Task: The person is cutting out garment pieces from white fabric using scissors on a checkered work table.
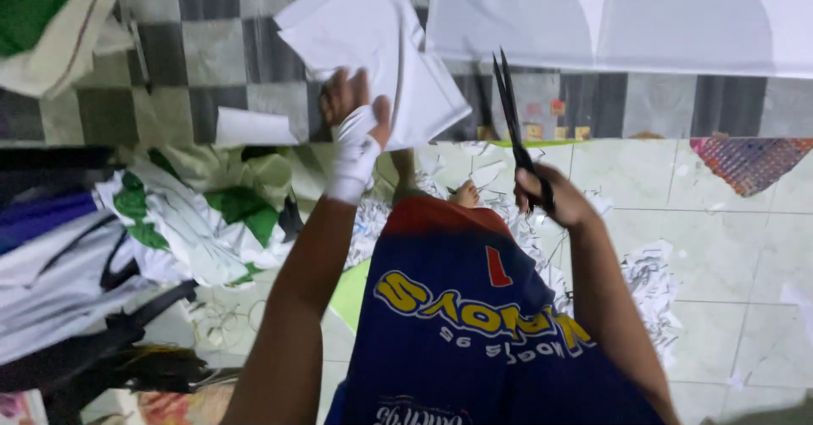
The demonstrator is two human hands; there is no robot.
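Note:
My left hand, wrapped in a white bandage around the palm, grips the lower edge of a white sheet of paper or cloth held up in front of me. My right hand holds black scissors by their handles, blades together and pointing up, a little to the right of the white sheet. A larger white sheet lies across the top right, above the scissors' tips. Below my arms I see my dark blue shirt with yellow lettering.
A pile of green and white fabric and dark garments lies at the left. White scraps are scattered on the pale tiled floor. A checkered surface shows behind. A patterned cloth corner sits at the right.

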